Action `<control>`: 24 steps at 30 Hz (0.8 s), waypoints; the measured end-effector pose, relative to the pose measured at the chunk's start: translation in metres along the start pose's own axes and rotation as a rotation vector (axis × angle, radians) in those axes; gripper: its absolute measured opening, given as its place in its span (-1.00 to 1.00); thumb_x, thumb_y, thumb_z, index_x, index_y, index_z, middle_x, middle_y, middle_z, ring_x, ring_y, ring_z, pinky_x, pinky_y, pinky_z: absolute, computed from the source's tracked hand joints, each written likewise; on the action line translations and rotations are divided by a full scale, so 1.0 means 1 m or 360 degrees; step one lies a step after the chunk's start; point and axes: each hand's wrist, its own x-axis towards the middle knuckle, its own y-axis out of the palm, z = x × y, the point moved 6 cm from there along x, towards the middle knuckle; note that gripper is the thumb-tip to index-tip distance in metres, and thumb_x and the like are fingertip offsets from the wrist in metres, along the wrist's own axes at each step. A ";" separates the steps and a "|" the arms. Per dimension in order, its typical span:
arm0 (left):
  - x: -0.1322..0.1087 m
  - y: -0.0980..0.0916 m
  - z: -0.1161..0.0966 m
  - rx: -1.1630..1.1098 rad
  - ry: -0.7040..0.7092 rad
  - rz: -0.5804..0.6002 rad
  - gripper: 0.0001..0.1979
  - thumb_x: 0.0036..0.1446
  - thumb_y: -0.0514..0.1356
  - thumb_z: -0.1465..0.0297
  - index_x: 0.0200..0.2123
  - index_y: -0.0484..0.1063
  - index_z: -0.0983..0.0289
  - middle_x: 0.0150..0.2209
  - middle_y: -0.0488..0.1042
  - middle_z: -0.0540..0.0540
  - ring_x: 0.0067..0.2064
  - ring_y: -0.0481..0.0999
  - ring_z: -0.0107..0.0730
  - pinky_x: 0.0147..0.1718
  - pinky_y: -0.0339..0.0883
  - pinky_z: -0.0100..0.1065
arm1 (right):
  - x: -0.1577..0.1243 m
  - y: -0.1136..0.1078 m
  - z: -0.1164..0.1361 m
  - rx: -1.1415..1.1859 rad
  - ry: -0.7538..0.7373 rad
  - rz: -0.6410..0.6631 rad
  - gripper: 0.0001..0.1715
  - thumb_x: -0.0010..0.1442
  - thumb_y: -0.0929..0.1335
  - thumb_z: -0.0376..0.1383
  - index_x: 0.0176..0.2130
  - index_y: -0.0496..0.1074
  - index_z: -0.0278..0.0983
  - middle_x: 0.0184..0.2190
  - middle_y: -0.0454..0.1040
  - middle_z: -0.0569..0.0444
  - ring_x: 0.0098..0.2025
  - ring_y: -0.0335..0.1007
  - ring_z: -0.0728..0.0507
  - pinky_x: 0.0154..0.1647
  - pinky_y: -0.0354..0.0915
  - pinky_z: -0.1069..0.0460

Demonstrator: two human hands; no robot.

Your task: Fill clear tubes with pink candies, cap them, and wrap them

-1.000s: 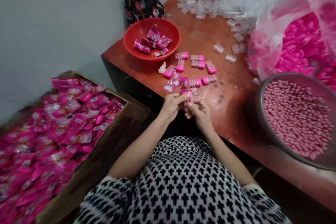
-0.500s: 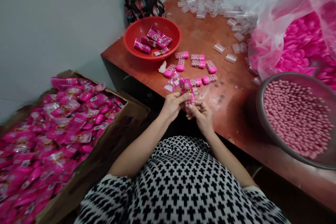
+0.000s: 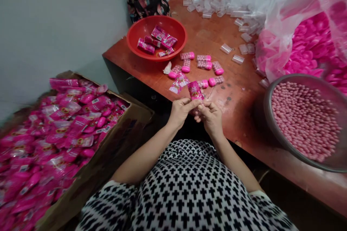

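two hands pinching a pink sleeve at the table's near edge

from where i stand: l hand [image 3: 180,112] has thumb + fingers clamped on the near end of a printed pink sleeve [image 3: 195,90]; r hand [image 3: 213,116] has thumb + fingertips clamped there too, the two thumbs abt touching. sleeve's far end sticks out free, over the near edge of the red-brown table [image 3: 234,119]. pinkish balls show btwn the hands, mostly hidden by fingers, so can't tell how far the sleeve covers them.

just beyond: small ball-filled bottles [image 3: 204,65] w/ pink caps, lying on their sides, plus flat loose sleeves [image 3: 179,82] & a white scrap [image 3: 167,68]. far left of those, a red bowl [image 3: 146,27] w/ a few pink packs [image 3: 162,36] in it, dark patterned handbag [image 3: 148,1] behind.

far side: clear tubes [image 3: 207,14] in a heap, some strays nearer. right: see-thru bag [image 3: 272,52] of pink plastic pcs [image 3: 306,48], then nearer a grey tub [image 3: 268,104] part full of pink balls [image 3: 306,119]. left, lower than the tabletop: cardboard box [image 3: 108,155] piled w/ pink packets [image 3: 73,126].
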 end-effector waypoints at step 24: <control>-0.011 -0.007 0.010 -0.0517 -0.0113 -0.0177 -0.62 -0.34 0.48 0.25 -0.55 0.46 0.40 -0.56 0.45 0.02 -0.51 0.41 -0.56 -0.48 0.32 -0.47 | 0.000 0.000 -0.008 0.0008 0.0065 0.0096 -0.60 -0.10 0.54 -0.14 -0.32 0.40 -0.25 -0.48 0.56 0.18 -0.49 0.53 -0.02 -0.39 0.53 0.05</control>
